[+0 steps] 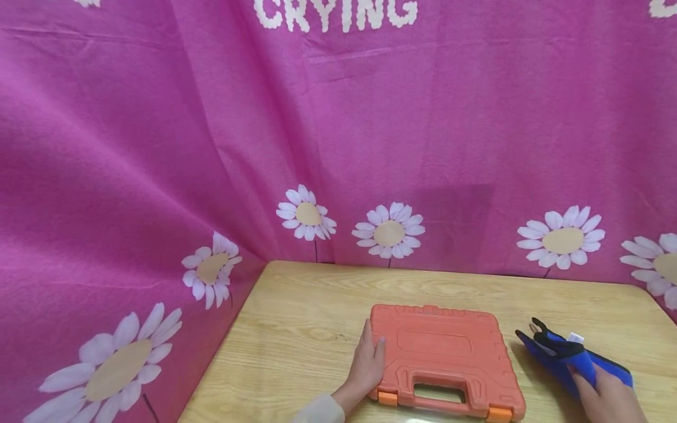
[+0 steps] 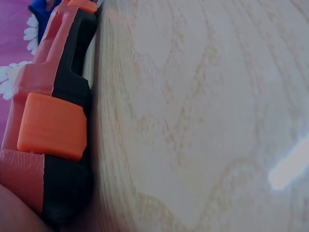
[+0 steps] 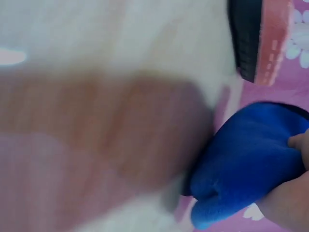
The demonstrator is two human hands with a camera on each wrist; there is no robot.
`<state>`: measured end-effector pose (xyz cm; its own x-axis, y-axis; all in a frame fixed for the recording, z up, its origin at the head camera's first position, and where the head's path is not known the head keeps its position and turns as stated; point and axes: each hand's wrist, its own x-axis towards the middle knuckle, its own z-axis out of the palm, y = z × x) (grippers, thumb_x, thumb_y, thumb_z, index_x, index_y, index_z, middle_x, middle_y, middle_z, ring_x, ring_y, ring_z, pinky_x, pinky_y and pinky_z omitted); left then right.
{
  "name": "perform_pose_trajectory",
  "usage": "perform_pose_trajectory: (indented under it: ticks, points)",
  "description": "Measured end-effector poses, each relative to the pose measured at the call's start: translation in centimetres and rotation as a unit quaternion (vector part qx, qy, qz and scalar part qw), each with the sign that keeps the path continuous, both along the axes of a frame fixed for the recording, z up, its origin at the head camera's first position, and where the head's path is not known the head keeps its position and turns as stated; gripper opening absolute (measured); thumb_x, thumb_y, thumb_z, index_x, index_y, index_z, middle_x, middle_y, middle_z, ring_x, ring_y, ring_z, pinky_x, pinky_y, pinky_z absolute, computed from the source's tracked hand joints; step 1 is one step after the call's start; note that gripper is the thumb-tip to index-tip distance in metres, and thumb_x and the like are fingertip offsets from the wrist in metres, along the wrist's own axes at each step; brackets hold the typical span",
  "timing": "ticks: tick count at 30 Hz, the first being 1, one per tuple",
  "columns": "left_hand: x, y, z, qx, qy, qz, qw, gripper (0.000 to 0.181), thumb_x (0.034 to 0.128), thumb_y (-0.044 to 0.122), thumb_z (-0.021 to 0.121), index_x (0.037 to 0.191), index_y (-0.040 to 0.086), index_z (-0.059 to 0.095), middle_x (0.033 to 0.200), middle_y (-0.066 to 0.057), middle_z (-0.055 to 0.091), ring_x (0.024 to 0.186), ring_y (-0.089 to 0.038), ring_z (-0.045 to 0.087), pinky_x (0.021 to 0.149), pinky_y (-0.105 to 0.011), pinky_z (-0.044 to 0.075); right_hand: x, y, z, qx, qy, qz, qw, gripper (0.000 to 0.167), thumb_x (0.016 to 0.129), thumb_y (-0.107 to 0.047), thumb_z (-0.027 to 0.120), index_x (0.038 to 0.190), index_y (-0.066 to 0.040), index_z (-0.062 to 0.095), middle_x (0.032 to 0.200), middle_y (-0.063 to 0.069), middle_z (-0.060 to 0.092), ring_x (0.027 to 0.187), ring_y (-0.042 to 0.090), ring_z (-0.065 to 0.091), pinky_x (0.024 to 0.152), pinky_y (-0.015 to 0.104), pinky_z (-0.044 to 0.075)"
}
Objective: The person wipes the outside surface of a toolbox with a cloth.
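An orange-red plastic carrying case (image 1: pixel 433 335) lies closed and flat on the wooden table, its handle and orange latches towards me. My left hand (image 1: pixel 366 361) rests against its left side, fingers fairly straight along the edge, thumb near the top. In the left wrist view, one orange latch (image 2: pixel 53 126) and the black lower half show up close. To the right of the case, my right hand (image 1: pixel 608 396) grips a folded blue fabric piece (image 1: pixel 563 364) with black edging and a small white tag. The right wrist view shows the blue fabric (image 3: pixel 251 159) bunched under the fingers.
The wooden table (image 1: pixel 296 305) meets a pink cloth backdrop (image 1: pixel 423 117) printed with white daisies and letters, at the back and along the left. In the right wrist view, a corner of the case (image 3: pixel 260 43) stands near the fabric.
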<state>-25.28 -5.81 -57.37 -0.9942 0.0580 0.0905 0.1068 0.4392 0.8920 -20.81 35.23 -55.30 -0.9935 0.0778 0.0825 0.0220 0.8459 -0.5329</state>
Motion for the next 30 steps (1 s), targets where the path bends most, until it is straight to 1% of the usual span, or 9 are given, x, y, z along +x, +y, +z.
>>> perform_pose_trajectory:
  ticks: [3,5,10,14,16,19,23,27,30]
  points:
    - [0.0,0.0,0.1,0.0,-0.003,0.002,1.0,0.059,0.1089,0.018,0.039,0.152,-0.014,0.015,0.156,-0.032,0.023,0.144,-0.043,0.023,0.117,-0.055,0.021,-0.4,-0.6,1.4,-0.007,0.028,-0.024,0.9993,0.036,0.103,-0.019,0.053,0.1,0.017,0.059,0.079,0.029,0.064,0.071,0.047,0.063,0.059,0.054,0.053]
    - [-0.1,0.0,0.1,0.0,-0.004,0.002,1.0,0.059,0.1089,0.018,0.039,0.152,-0.014,0.015,0.157,-0.032,0.023,0.144,-0.043,0.023,0.117,-0.055,0.021,-0.7,-1.1,2.3,-0.017,0.043,-0.034,0.9983,0.038,0.103,-0.022,0.054,0.097,0.015,0.06,0.083,0.033,0.065,0.077,0.053,0.064,0.062,0.061,0.053]
    - [0.0,-0.1,0.0,0.004,-0.01,0.002,0.9999,0.059,0.1091,0.018,0.038,0.153,-0.013,0.014,0.157,-0.032,0.022,0.145,-0.042,0.023,0.117,-0.055,0.021,-1.4,-3.1,4.2,-0.041,0.107,-0.032,0.9929,0.035,0.102,-0.023,0.056,0.094,0.011,0.061,0.086,0.036,0.065,0.08,0.058,0.063,0.063,0.067,0.051]
    - [0.0,-0.1,-0.1,0.005,-0.008,0.005,0.9999,0.059,0.1089,0.018,0.039,0.153,-0.013,0.015,0.156,-0.033,0.024,0.144,-0.044,0.024,0.116,-0.056,0.022,-2.1,-5.3,5.1,-0.066,0.135,-0.02,0.9884,0.033,0.101,-0.022,0.057,0.095,0.01,0.063,0.088,0.038,0.065,0.08,0.059,0.062,0.064,0.068,0.051]
    - [0.0,0.0,-0.1,0.005,-0.006,0.006,1.0,0.059,0.1088,0.018,0.04,0.152,-0.014,0.015,0.155,-0.033,0.024,0.144,-0.044,0.024,0.116,-0.056,0.022,-2.4,-6.5,5.3,-0.08,0.141,-0.017,0.9867,0.032,0.1,-0.022,0.058,0.093,0.009,0.064,0.086,0.036,0.066,0.077,0.056,0.064,0.062,0.066,0.052]
    - [0.0,0.0,0.0,0.005,-0.004,0.007,1.0,0.059,0.1088,0.018,0.04,0.152,-0.014,0.016,0.155,-0.033,0.024,0.143,-0.044,0.025,0.116,-0.056,0.022,-3.0,-8.5,5.8,-0.091,0.142,-0.01,0.9856,0.03,0.099,-0.023,0.06,0.091,0.006,0.066,0.081,0.029,0.068,0.07,0.045,0.066,0.055,0.054,0.053]
    - [0.0,-0.1,0.1,0.01,-0.004,0.003,0.9999,0.06,0.1092,0.02,0.039,0.152,-0.014,0.015,0.156,-0.032,0.023,0.144,-0.043,0.024,0.116,-0.056,0.022,-3.8,-11.3,6.1,-0.1,0.14,0.005,0.9851,0.027,0.099,-0.022,0.062,0.09,0.003,0.066,0.069,0.013,0.062,0.062,0.026,0.056,0.049,0.036,0.043]
    - [-0.1,0.0,0.0,0.014,-0.013,-0.004,0.9998,0.06,0.1097,0.021,0.037,0.153,-0.013,0.012,0.158,-0.031,0.021,0.145,-0.041,0.021,0.117,-0.055,0.02,-4.1,-13.5,5.8,-0.102,0.149,0.023,0.9833,0.022,0.098,-0.019,0.063,0.09,0.001,0.066,0.063,0.003,0.051,0.059,0.022,0.047,0.049,0.033,0.039]
    - [-0.1,0.0,0.0,0.017,-0.017,-0.006,0.9997,0.061,0.1098,0.021,0.037,0.154,-0.012,0.011,0.158,-0.03,0.02,0.146,-0.041,0.021,0.117,-0.055,0.02,-4.2,-14.5,5.4,-0.09,0.167,0.034,0.9812,0.017,0.096,-0.015,0.064,0.093,0.002,0.066,0.065,0.003,0.053,0.061,0.023,0.049,0.052,0.037,0.041]
